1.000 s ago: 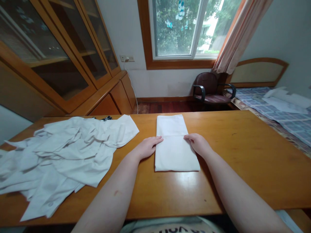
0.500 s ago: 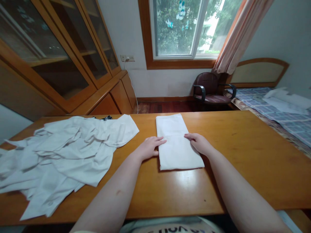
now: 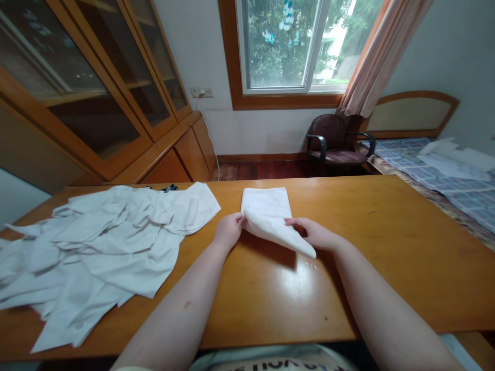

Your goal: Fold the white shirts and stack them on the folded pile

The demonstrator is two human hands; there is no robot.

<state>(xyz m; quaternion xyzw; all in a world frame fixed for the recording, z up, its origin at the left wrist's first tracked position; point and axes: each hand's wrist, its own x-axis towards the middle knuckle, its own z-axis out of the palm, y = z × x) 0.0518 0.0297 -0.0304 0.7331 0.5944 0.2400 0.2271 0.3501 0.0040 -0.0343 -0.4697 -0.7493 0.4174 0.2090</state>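
A folded white cloth (image 3: 266,200) lies on the wooden table in front of me, its far part flat and its near part lifted off the tabletop. My left hand (image 3: 231,226) is closed, pinching the left edge of the cloth about halfway along. At the right edge, my right hand (image 3: 311,233) grips the cloth between thumb and fingers, its fingertips partly hidden. The raised near end sags to a rounded corner at the lower right and casts a shadow below. To the left of my left hand is a loose heap of white garments (image 3: 127,242).
The wooden table (image 3: 386,247) spans the view. A small dark item (image 3: 169,188) lies behind the garment heap. Beyond the table stand a glass-door cabinet (image 3: 147,134), an armchair (image 3: 330,136) and a bed (image 3: 410,154) with a checked sheet. A window (image 3: 278,56) is ahead.
The cloth lay flat with my hands resting on its side edges. Now both hands hold those edges, and the near half has lifted and bent away from me.
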